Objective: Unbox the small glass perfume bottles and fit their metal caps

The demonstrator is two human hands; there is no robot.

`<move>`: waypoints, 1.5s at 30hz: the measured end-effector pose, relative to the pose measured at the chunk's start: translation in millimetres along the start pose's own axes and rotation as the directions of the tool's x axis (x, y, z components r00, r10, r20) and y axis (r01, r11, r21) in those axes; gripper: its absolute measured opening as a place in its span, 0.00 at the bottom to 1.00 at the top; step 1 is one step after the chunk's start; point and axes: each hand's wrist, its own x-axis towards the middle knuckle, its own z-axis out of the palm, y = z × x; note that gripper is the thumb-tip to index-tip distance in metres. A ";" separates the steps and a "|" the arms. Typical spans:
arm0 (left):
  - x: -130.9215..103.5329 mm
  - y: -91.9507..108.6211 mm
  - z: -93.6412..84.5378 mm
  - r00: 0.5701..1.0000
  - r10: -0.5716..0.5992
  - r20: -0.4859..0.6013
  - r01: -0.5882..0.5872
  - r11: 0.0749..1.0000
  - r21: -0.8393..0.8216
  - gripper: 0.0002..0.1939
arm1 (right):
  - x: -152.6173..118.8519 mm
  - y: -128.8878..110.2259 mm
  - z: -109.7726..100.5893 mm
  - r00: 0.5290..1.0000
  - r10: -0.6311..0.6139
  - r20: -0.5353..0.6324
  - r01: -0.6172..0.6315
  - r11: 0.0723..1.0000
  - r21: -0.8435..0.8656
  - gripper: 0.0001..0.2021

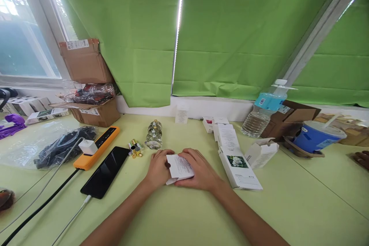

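Observation:
Between both hands is a small white carton (181, 167) printed with fine text, a flap sticking out at its near end. My left hand (159, 170) is closed on its left side, and my right hand (198, 169) wraps its right side. Just beyond my left hand stand clear glass bottles (153, 138) in a line. Shiny gold caps (135, 148) lie in a cluster left of them. To the right of my right hand rests a white box with a flower picture (238, 167), at the near end of a row of white boxes (226, 137).
A black phone (106, 172) and an orange power strip (98, 148) with cables lie left. A white carton with raised flaps (261, 153), a water bottle (259, 115) and a blue cup (317, 136) stand right. Another person's fingers (362, 158) show at the right edge.

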 end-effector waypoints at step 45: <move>1.7 -2.2 -7.0 0.995 0.089 0.039 -0.087 0.995 -0.054 0.21 | 1.8 -5.7 -2.1 0.997 -0.058 0.052 0.060 0.997 -0.047 0.41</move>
